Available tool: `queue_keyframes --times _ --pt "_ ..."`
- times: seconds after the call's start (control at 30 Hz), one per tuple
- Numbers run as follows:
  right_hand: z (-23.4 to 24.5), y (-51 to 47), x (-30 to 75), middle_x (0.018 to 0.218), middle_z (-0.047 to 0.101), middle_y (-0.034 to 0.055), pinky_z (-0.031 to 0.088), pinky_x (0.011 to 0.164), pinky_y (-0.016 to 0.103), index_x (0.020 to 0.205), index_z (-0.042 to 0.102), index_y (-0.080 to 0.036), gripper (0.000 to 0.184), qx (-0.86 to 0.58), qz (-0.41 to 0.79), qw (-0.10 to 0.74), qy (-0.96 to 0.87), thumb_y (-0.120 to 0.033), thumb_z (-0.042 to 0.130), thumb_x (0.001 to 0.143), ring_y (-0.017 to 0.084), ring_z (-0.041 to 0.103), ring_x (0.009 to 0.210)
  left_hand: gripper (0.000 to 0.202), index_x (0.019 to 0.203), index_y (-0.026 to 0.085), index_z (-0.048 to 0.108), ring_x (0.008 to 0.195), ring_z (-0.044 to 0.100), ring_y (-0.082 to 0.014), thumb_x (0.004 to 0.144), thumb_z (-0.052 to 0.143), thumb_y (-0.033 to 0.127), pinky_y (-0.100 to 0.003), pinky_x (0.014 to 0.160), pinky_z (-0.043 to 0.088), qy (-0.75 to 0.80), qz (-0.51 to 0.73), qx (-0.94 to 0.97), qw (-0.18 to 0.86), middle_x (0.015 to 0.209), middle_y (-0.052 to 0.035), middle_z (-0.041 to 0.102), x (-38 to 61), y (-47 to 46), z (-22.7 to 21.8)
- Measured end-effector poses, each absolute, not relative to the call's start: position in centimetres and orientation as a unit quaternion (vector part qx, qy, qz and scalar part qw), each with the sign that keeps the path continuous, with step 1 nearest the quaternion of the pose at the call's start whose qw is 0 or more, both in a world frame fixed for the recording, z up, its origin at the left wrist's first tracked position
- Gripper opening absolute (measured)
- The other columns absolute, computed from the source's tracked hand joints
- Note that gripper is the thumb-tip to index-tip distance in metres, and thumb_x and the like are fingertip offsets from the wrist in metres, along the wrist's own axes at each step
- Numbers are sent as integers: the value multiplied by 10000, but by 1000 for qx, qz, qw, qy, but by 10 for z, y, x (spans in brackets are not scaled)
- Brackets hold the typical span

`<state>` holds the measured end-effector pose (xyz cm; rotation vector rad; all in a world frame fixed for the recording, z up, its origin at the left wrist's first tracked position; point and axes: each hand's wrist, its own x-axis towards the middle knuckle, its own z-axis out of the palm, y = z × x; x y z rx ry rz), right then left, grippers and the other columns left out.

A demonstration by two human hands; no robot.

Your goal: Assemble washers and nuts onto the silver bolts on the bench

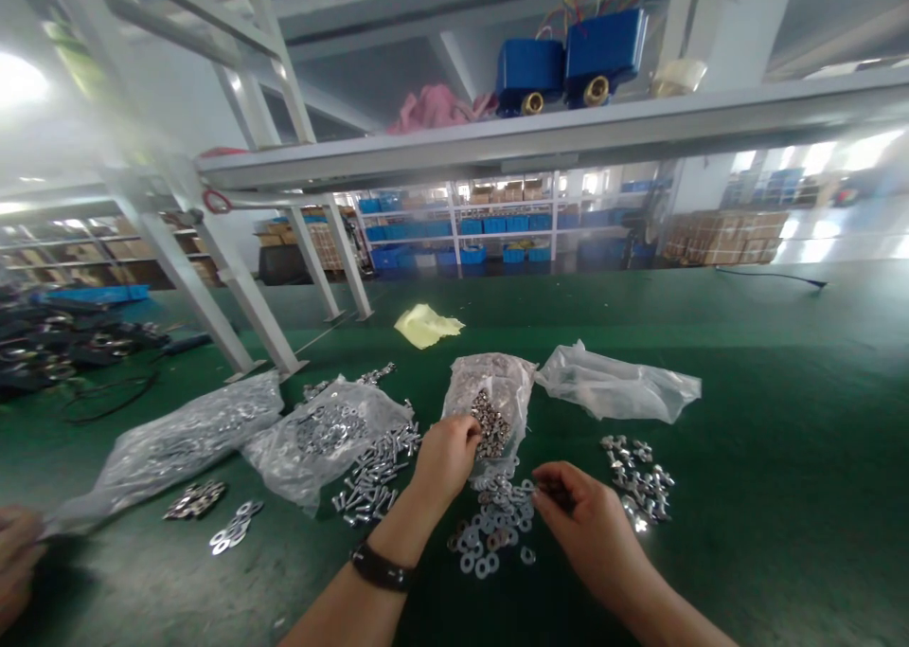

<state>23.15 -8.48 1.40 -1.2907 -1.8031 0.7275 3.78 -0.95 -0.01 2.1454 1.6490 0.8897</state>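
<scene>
My left hand [449,448], with a dark band on its wrist, reaches to the open clear bag [525,374] of small metal nuts [491,422]. Its fingers are closed at the edge of the nuts; what they grip is hidden. Below the bag mouth, flat washers [477,539] lie in a loose pile. At the right side of that pile my right hand [586,510] has thumb and forefinger drawn together in a pinch beside the upper washers. Whatever is between those fingertips is too small to make out.
Bolts [376,472] lie left of my left hand, near two filled plastic bags [319,439]. Shiny fittings [643,481] lie to the right, below a crumpled bag [625,382]. Another person's hand [15,557] is at the left edge. A shelf [440,150] spans overhead.
</scene>
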Motion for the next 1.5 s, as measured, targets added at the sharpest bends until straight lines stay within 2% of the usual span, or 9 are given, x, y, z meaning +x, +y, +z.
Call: queue_keyframes --times 0.1,0.17,0.3,0.73,0.93,1.07,1.23,1.37,1.5 --pt "19 -85 232 791 572 8 406 656 208 858 574 -173 145 -501 278 428 -698 -262 482 789 115 529 724 304 1047 146 503 788 535 -123 781 490 292 -242 713 419 486 372 680 403 908 -63 559 52 -25 11" --pt "22 -85 233 781 569 11 405 659 206 828 580 -166 123 -491 259 450 -699 -245 497 782 114 526 724 341 1021 124 521 769 544 -115 731 574 294 -229 702 429 411 410 556 594 923 -74 558 63 -35 15" --pt "25 -85 235 779 565 15 400 668 205 816 583 -163 103 -472 229 480 -703 -205 494 787 112 521 739 262 884 88 569 724 549 -103 656 656 183 -216 689 427 339 426 428 722 845 -66 564 78 -45 14" --pt "25 -84 238 796 543 30 394 664 207 813 578 -162 100 -454 192 480 -726 -173 483 785 115 506 740 221 848 97 590 722 554 -106 647 663 154 -204 662 431 328 422 397 746 819 -61 567 80 -46 14" --pt "24 -83 237 684 535 20 353 592 204 712 548 -150 265 -528 195 423 -710 -335 411 845 106 486 642 261 867 84 575 745 554 -128 646 666 189 -241 698 430 342 443 443 700 830 -76 573 86 -48 12" --pt "14 -79 236 557 493 25 316 469 202 618 491 -131 447 -561 286 394 -669 -466 315 855 99 440 501 291 909 73 559 762 553 -143 685 631 245 -259 721 426 337 435 495 672 856 -99 575 90 -51 8" --pt "9 -75 238 563 509 39 343 423 195 656 499 -112 490 -542 420 413 -600 -517 291 837 104 460 466 269 896 87 534 702 534 -108 691 623 237 -225 668 418 330 451 482 675 791 -60 549 90 -51 8" --pt "17 -77 239 717 562 32 374 523 191 905 529 -132 305 -514 331 434 -662 -408 443 808 113 510 611 239 870 95 517 691 517 -82 684 630 196 -202 658 404 329 466 451 687 766 -36 529 88 -50 8" --pt "20 -80 239 624 529 18 337 522 191 699 518 -133 318 -530 277 403 -693 -387 389 841 98 470 569 243 875 86 516 670 500 -71 694 624 205 -187 624 389 327 456 475 678 767 -40 523 89 -50 6"
